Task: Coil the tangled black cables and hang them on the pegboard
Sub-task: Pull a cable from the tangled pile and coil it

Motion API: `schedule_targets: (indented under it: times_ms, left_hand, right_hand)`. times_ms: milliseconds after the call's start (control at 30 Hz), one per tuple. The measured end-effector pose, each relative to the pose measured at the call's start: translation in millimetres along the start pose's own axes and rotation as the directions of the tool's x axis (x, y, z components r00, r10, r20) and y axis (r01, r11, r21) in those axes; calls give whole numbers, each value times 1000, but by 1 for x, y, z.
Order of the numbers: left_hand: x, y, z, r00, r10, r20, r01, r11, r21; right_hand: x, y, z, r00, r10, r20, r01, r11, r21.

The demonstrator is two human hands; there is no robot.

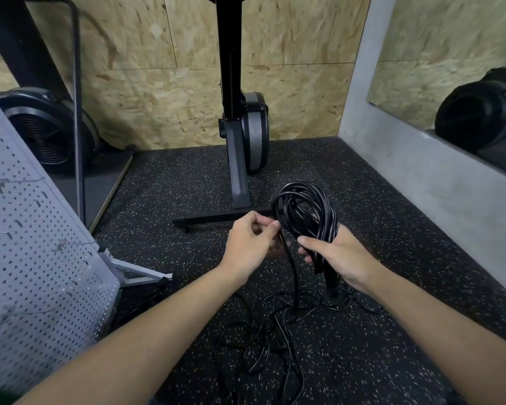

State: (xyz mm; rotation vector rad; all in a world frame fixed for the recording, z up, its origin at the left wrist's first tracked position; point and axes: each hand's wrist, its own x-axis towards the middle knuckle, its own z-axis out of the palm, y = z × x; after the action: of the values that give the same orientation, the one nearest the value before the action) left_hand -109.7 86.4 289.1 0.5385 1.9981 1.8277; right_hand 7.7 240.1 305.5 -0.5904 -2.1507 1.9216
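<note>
My right hand [343, 258] grips a bundle of coiled black cable [306, 210], whose loops stand up above my fingers. A thick plug end hangs below that hand. My left hand [251, 242] pinches one strand of the same cable just left of the coil; that strand drops to the floor. A tangle of thin black cables [263, 346] lies on the speckled rubber floor between my forearms. The grey pegboard [35, 258] leans at the left, with several small hooks on it.
A black exercise machine [240, 127] stands ahead, its base bar just behind my hands. A black fan wheel [46, 130] and a metal frame sit at back left. The pegboard's metal foot [140, 273] juts onto the floor. A grey wall with a mirror [450, 68] runs along the right.
</note>
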Motion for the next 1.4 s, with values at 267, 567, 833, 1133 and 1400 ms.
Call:
schedule_targets:
  times_ms: [267,567,833,1133,1400]
  left_hand:
    - [-3,13,3,998,-61,-28,59,994,-97]
    - [-4,13,2,999,-27,-38,23,996,-86]
    - [-4,12,1,995,94,-17,-91,987,133]
    - [-11,-18,-3,777,-192,599,-42,934,354]
    - [-4,-35,-7,776,-150,613,-279,790,546]
  right_hand:
    - [4,9,7,996,-79,35,81,994,-71]
    - [2,7,13,1000,8,13,-8,1000,29]
    - [1,3,15,1000,-1,12,2,1000,-30]
    - [3,-11,8,992,36,-118,-2,961,275]
    - [9,-10,-5,967,65,-245,-4,970,244]
